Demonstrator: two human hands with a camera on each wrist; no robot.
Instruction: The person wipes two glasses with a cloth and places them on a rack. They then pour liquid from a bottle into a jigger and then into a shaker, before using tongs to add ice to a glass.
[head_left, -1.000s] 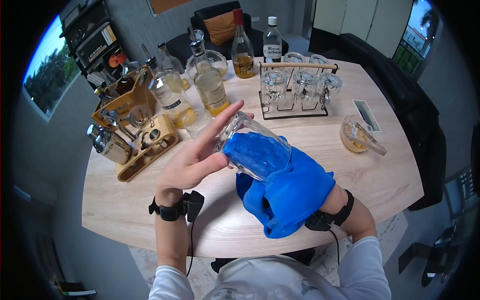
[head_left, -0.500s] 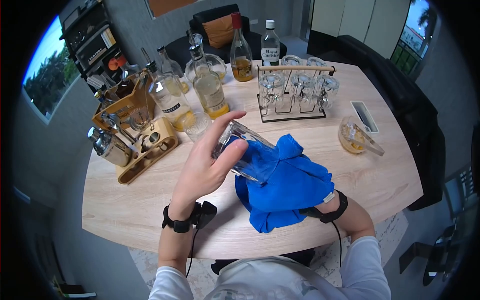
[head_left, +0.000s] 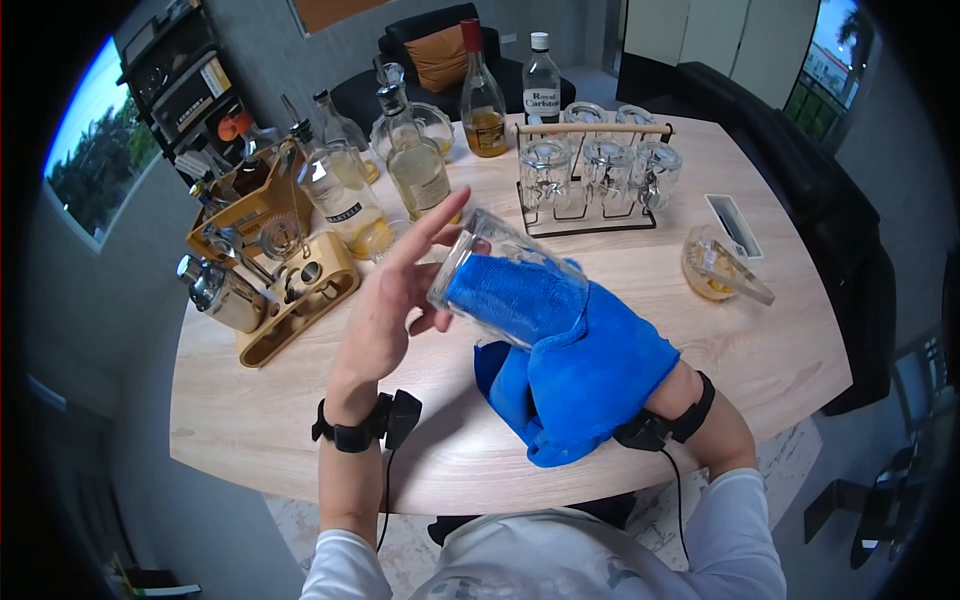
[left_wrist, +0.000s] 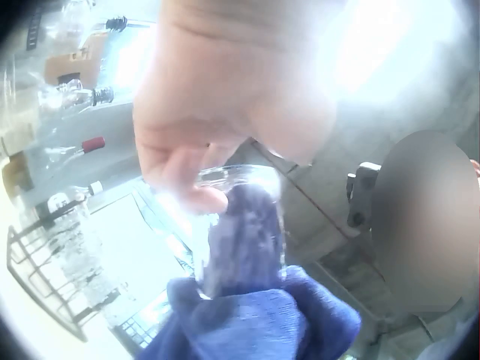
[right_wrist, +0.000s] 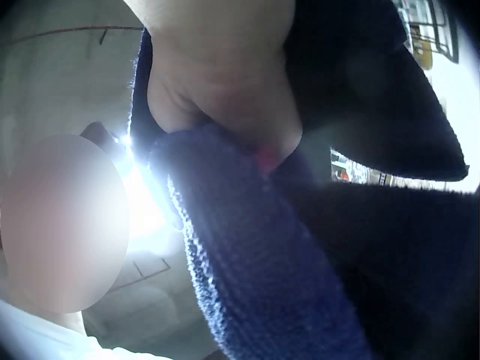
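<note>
In the head view a clear drinking glass (head_left: pixel 520 238) lies tilted over the table, its base toward the left hand (head_left: pixel 385 290). That hand holds it by the base, index finger stretched along the far side and other fingers bent; the left wrist view shows a fingertip against the glass (left_wrist: pixel 274 217). A blue cloth (head_left: pixel 610 360) is stuffed inside the glass nearly to its base and bunches outside the mouth. My right hand (right_wrist: pixel 225 97) grips the cloth from within; its fingers are hidden under the fabric.
A rack (head_left: pixel 590 228) of upturned glass mugs stands beyond the hands. Several liquor bottles (head_left: pixel 415 170) and a wooden bar-tool stand (head_left: pixel 265 345) with a shaker (head_left: pixel 222 293) occupy the left. On the right sits a glass bowl (head_left: pixel 705 275) with tongs.
The left hand's thumb, laid over the glass half a second ago, has drawn back as the hand turned. The cloth's raised fold has flattened, and the cloth fills more of the glass.
</note>
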